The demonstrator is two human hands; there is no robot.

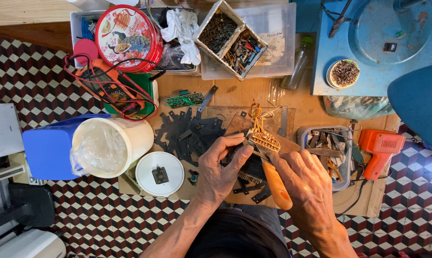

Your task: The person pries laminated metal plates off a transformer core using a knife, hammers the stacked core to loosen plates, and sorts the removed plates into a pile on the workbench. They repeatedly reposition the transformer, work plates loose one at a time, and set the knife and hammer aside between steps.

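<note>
My left hand [219, 167] grips a small transformer core with a tan coil bobbin [262, 140] on top and coloured wires rising from it. My right hand [307, 184] holds an orange-handled tool [275, 185] whose tip meets the bobbin's lower edge. Both hands work over a wooden board [235, 125]. A heap of dark metal laminations [189, 134] lies just left of my left hand. More dark plates sit under the hands.
A white lid with a small part [159, 174], white bucket [111, 145], blue bin [47, 148], orange multimeter with leads [108, 88], round red tin [129, 38], green circuit board [185, 100], parts boxes [231, 38], tool tray [326, 148], orange heat gun [381, 148], blue stand [373, 43].
</note>
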